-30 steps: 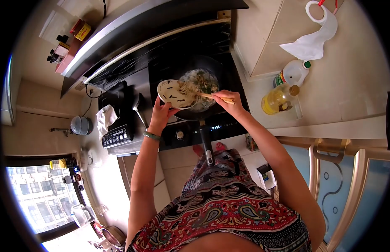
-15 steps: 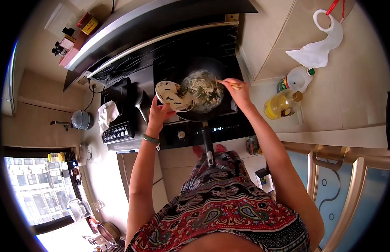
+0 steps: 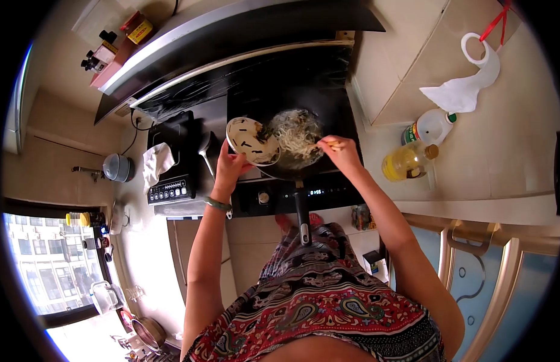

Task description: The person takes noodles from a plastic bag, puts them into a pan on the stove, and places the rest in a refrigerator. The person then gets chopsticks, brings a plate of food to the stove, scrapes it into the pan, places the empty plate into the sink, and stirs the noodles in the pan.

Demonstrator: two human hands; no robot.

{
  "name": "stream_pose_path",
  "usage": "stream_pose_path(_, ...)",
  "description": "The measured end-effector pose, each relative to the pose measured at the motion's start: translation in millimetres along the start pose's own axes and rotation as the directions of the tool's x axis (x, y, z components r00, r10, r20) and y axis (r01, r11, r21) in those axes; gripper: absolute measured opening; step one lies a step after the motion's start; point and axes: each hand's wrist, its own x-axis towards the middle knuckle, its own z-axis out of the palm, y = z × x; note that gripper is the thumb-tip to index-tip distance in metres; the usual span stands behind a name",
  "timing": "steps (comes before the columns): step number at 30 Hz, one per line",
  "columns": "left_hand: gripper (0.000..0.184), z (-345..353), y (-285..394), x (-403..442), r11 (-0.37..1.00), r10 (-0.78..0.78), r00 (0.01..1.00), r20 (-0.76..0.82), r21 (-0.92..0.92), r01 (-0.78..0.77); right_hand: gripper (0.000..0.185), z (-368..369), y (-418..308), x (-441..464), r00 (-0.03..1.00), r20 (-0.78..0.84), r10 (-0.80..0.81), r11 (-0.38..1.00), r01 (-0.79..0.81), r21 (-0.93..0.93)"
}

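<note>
My left hand (image 3: 230, 168) is closed on the rim of a pale bowl (image 3: 249, 134), tilted at the left side of a frying pan (image 3: 282, 173). Dark leafy bits cling inside the bowl, with a clump near its pan-side edge. Pale noodles (image 3: 297, 131) with some greens lie heaped in the pan, in cloudy liquid. From the right, my right hand (image 3: 343, 157) grips wooden chopsticks (image 3: 334, 145), their tips at the noodles' right edge. The pan's black handle (image 3: 302, 216) points toward my body, untouched by either hand.
A spatula (image 3: 207, 151) lies left of the pan, near a second cooktop (image 3: 171, 163) with a white cloth (image 3: 157, 164). Right of the stove stand an oil bottle (image 3: 406, 163) and a white jug (image 3: 435, 125). The range hood (image 3: 243, 36) overhangs the back.
My right hand and the chopsticks have come lower, toward the near right of the pan. The noodles are bunched differently. My left hand keeps the bowl tilted, and the view has shifted slightly.
</note>
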Motion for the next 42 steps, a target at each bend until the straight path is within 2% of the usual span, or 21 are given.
stream_pose_path(3,0.065,-2.0,-4.0,1.1,1.0,-0.022,1.0,-0.003,0.005,0.022,0.01,-13.6,-28.9,10.7,0.994,-0.099,-0.053,0.998,0.055,0.018)
stream_pose_path(4,0.065,-1.5,-4.9,3.3,0.999,-0.037,0.999,-0.001,0.027,0.037,0.007,-9.3,-37.2,6.6,0.995,-0.099,-0.02,0.996,0.028,0.087)
stream_pose_path(8,0.066,10.5,-11.6,6.8,1.0,-0.016,1.0,-0.003,0.006,0.016,0.009,30.6,-60.8,-10.9,0.963,-0.097,-0.252,0.911,0.27,0.312)
stream_pose_path(10,0.066,15.9,-11.6,4.4,1.0,-0.019,0.999,0.033,-0.014,0.019,0.009,38.9,-54.6,-9.4,0.963,-0.119,-0.243,0.923,0.268,0.278)
stream_pose_path(13,0.065,23.2,-9.2,4.6,0.999,-0.027,1.0,0.015,0.04,0.026,0.007,38.3,-43.0,2.3,0.991,-0.132,-0.033,0.965,0.066,0.254)
stream_pose_path(14,0.065,25.4,-8.4,2.7,0.999,-0.046,0.999,0.01,0.028,0.046,0.007,40.2,-44.6,0.4,0.99,-0.133,-0.034,0.964,0.068,0.258)
stream_pose_path(16,0.065,27.1,-6.5,-1.2,0.997,-0.071,0.997,0.01,0.017,0.071,0.006,44.2,-50.5,-8.9,0.974,-0.126,-0.189,0.951,0.213,0.224)
stream_pose_path(17,0.064,29.1,-6.5,-1.3,0.997,-0.072,0.997,0.015,0.022,0.072,0.007,55.3,-51.2,-13.8,0.959,-0.146,-0.242,0.908,0.277,0.315)
stream_pose_path(18,0.063,31.1,-8.0,-1.6,0.997,-0.073,0.997,0.021,0.027,0.073,0.006,42.3,-69.6,-11.6,0.975,-0.057,-0.217,0.952,0.224,0.207)
stream_pose_path(20,0.063,34.0,-8.8,-3.2,0.997,-0.071,0.997,0.018,0.019,0.071,0.007,57.2,-42.8,-6.5,0.97,-0.141,-0.199,0.953,0.225,0.204)
stream_pose_path(21,0.062,33.5,-7.7,-3.0,0.998,-0.063,0.998,0.007,0.011,0.063,0.009,50.2,-39.5,-3.4,0.98,-0.184,-0.068,0.965,0.112,0.237)
stream_pose_path(22,0.062,31.8,-5.9,-2.2,0.998,-0.055,0.998,0.0,0.01,0.055,0.009,43.9,-36.6,0.3,0.983,-0.175,-0.05,0.967,0.092,0.237)
stream_pose_path(24,0.065,29.5,-8.9,-3.5,0.997,-0.066,0.998,-0.016,0.042,0.067,0.009,39.8,-40.9,-0.6,0.965,-0.189,-0.184,0.957,0.22,0.189)
stream_pose_path(26,0.066,26.6,-13.1,-0.3,0.997,-0.069,0.998,0.002,0.023,0.069,0.01,39.3,-51.7,-2.3,0.969,-0.094,-0.229,0.935,0.246,0.254)
stream_pose_path(28,0.067,26.6,-19.3,2.0,0.998,-0.058,0.998,0.019,0.005,0.058,0.009,33.0,-45.3,-1.3,0.994,-0.076,-0.083,0.96,0.1,0.262)
stream_pose_path(30,0.071,25.2,-24.2,2.0,0.999,-0.005,0.999,-0.052,0.039,0.007,0.008,19.5,-46.8,-1.1,0.97,-0.203,-0.135,0.964,0.176,0.198)
stream_pose_path(34,0.074,21.4,-30.8,0.6,0.997,0.026,0.994,-0.109,0.069,-0.019,0.009,2.3,-82.6,-27.4,0.977,-0.11,-0.184,0.912,0.212,0.352)
stream_pose_path(36,0.075,22.0,-33.6,3.7,0.993,0.096,0.987,-0.128,0.086,-0.085,0.014,-2.3,-94.4,-36.2,0.961,-0.086,-0.264,0.912,0.278,0.301)
stream_pose_path(38,0.074,20.3,-38.7,6.2,0.993,0.092,0.987,-0.131,0.082,-0.082,0.018,7.1,-66.2,-38.9,0.967,-0.035,-0.251,0.941,0.252,0.225)
stream_pose_path(40,0.074,21.9,-38.7,5.7,0.995,0.095,0.986,-0.135,-0.024,-0.099,0.016,9.4,-45.9,-25.8,0.974,-0.056,-0.221,0.932,0.228,0.281)
stream_pose_path(42,0.073,22.5,-35.8,6.2,0.994,0.105,0.987,-0.123,-0.012,-0.107,0.015,6.0,-38.7,-18.3,0.979,-0.061,-0.196,0.97,0.202,0.133)
